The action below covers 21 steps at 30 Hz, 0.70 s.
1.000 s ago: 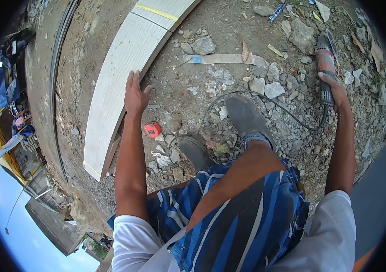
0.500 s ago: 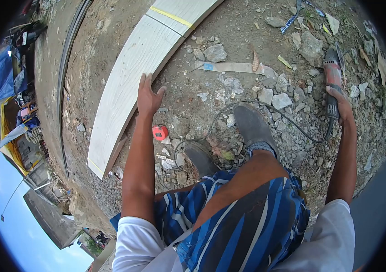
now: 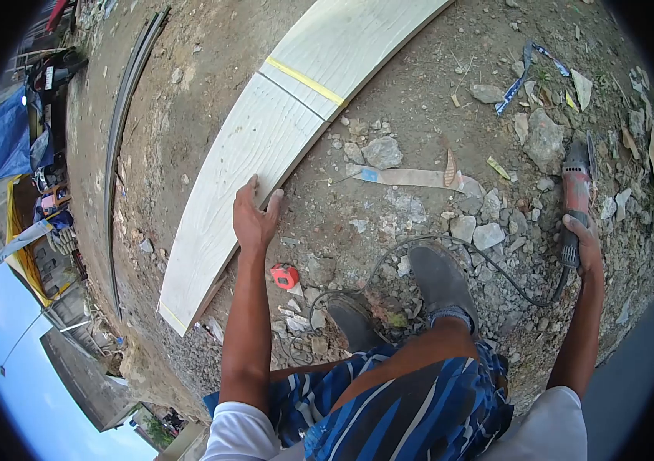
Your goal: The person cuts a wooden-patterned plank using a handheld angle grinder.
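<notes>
A long pale plank (image 3: 254,142) with a wood-grain face lies on the ground, a dark line and a yellow strip (image 3: 305,81) crossing it. My left hand (image 3: 256,219) is at its near edge, thumb and fingers apart, fingertips overlapping the board. On the right, my right hand (image 3: 586,240) is wrapped round the rear body of a red and black angle grinder (image 3: 575,188), whose disc end points away from me over the rubble. Its dark cord (image 3: 507,280) runs back toward my feet. A red tape measure (image 3: 284,276) lies below my left wrist.
Stones (image 3: 546,142) and rubble cover the ground around my shoes (image 3: 442,276). A flat strip (image 3: 411,177) lies between plank and grinder. Long dark bars (image 3: 115,154) lie beyond the plank. A blue tarp (image 3: 12,134) is at far left.
The view has shifted, so plank, tape measure and shoes sit lower and further right. My left hand stays by the plank edge with its fingers spread; my right hand keeps hold of the grinder.
</notes>
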### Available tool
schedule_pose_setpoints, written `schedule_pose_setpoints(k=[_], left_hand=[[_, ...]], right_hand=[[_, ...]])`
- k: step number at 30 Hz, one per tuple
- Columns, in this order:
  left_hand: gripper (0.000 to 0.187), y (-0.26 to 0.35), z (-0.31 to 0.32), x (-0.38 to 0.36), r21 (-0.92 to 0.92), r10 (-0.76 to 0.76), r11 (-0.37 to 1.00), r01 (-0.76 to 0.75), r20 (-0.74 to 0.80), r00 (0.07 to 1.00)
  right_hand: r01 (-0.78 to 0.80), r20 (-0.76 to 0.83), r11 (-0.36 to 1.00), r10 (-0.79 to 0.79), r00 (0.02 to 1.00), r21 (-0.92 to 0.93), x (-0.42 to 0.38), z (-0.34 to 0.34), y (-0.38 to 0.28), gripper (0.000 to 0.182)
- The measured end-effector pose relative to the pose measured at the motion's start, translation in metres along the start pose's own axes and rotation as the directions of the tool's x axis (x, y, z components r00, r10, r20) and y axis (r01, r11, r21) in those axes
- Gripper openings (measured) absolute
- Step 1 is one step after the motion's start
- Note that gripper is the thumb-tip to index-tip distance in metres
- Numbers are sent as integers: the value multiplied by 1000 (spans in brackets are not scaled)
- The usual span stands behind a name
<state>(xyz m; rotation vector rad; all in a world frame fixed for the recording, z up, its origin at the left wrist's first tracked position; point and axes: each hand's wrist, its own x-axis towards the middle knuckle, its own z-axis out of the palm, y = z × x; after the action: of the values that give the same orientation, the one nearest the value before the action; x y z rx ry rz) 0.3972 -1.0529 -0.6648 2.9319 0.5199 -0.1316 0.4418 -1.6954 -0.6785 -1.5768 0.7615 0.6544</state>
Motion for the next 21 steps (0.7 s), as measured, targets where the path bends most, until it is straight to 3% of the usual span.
schedule_pose_setpoints(k=[2,4,6,8,9,11,17,21], left_hand=[[60,-11,3,18,-117,-78,991,71,-51,996],[62,-23,5,45,-103,-54,994,45,-83,995],[62,-41,12,82,28,101,995,-97,-287,953],[64,-55,19,122,50,72,997,-59,-330,941],[64,-55,21,139,44,55,998,-42,-335,941],[67,-55,21,164,-38,-182,983,178,-131,975],[64,-47,35,154,-64,-119,993,103,-369,922],[61,-43,35,143,-84,-124,992,99,-380,917]], right_hand=[[-21,-47,999,23,999,42,2,-3,6,51],[-37,-44,998,39,998,51,5,-6,10,50],[-29,-45,999,31,998,40,4,-5,8,45],[-17,-44,1000,17,999,0,6,-8,12,42],[-31,-41,999,32,999,7,6,-9,11,41],[-49,-40,999,49,998,7,5,-8,9,41],[-67,-37,998,67,997,-8,1,-3,0,44],[-47,-46,999,48,998,9,4,-5,5,44]])
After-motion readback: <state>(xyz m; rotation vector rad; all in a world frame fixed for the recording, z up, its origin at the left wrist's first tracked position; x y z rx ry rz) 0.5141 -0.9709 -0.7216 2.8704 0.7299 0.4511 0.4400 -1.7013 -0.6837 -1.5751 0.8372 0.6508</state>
